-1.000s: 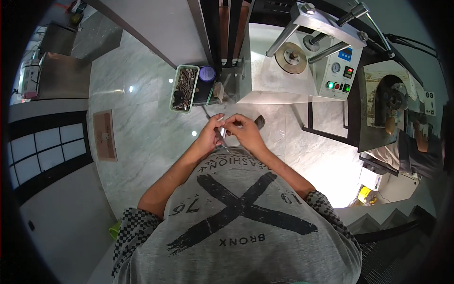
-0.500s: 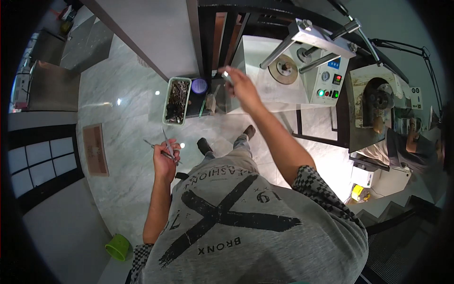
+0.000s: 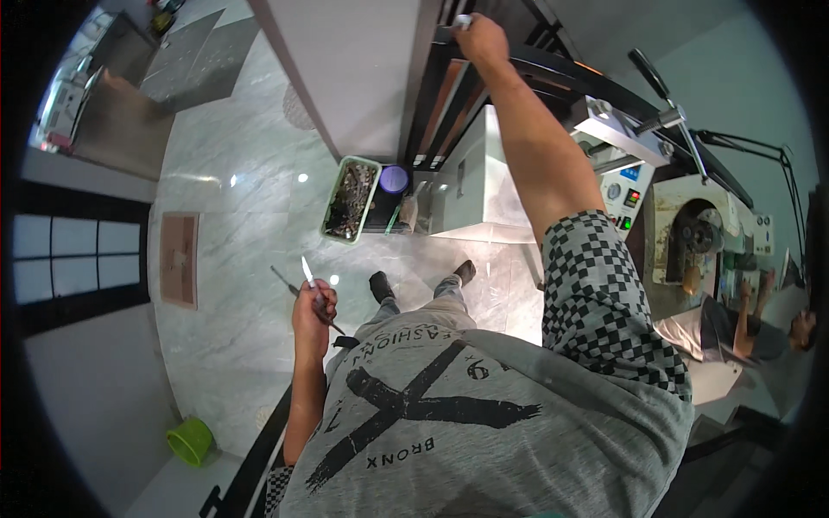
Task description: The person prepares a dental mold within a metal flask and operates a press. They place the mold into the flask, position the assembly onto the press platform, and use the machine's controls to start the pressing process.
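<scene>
My left hand point(image 3: 314, 311) is closed around two slender tools in front of my shirt. One is a pale pointed tool point(image 3: 308, 271) sticking up past the fingers. The other is a thin dark rod-like tool point(image 3: 284, 279) that crosses the hand at a slant. My right hand point(image 3: 482, 41) is stretched far forward to the top of a dark slatted frame point(image 3: 449, 82). Its fingers are closed on a small white object point(image 3: 464, 21) whose kind I cannot make out. A dark flat piece lies beside those fingers; whether they touch it I cannot tell.
A green-rimmed tub point(image 3: 329, 226) of dark and pale bits stands by a purple-lidded jar point(image 3: 394, 180). My right arm partly covers a white press machine point(image 3: 466, 186) with lit buttons. Another person point(image 3: 734, 324) sits at the far right. A green bin point(image 3: 190, 441) stands lower left.
My right hand has moved forward and up, from above the white machine's near left corner to the dark frame's top. The left hand still holds its tools, now turned slightly. The view has shifted.
</scene>
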`<move>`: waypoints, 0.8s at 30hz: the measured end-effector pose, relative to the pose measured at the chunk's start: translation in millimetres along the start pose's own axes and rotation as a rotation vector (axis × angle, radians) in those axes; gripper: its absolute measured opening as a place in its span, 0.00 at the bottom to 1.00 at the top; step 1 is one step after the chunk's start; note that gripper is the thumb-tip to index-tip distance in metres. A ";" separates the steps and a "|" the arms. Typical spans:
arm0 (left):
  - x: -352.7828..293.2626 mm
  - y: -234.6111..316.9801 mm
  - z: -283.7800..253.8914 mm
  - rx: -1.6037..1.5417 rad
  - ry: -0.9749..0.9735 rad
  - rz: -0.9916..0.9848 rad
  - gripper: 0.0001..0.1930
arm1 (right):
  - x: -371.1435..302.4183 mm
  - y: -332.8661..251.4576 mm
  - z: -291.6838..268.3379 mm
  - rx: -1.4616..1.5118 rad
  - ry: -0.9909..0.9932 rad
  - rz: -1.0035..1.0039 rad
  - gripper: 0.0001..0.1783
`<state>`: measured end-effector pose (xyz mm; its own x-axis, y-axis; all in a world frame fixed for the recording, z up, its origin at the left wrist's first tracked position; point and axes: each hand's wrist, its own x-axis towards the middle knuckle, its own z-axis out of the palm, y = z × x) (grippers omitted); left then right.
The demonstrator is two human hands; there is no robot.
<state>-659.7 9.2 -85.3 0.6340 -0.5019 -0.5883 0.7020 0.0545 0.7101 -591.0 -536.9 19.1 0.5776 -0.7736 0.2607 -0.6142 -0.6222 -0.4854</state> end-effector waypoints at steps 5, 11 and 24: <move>-4.4 11.2 18.4 0.061 -0.130 -0.013 0.14 | -5.8 22.8 10.1 0.013 0.061 -0.010 0.30; 0.2 23.9 42.0 0.145 -0.109 0.045 0.15 | -100.0 -15.3 -8.3 0.262 0.412 -0.192 0.29; 18.9 -9.7 92.7 0.404 -0.310 -0.141 0.15 | -403.6 -43.2 -15.9 1.017 -0.627 0.307 0.11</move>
<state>-684.6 -80.8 -67.5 0.3734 -0.7157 -0.5902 0.5538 -0.3384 0.7608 -806.1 -199.7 -51.9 0.8136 -0.5051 -0.2880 -0.2343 0.1686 -0.9574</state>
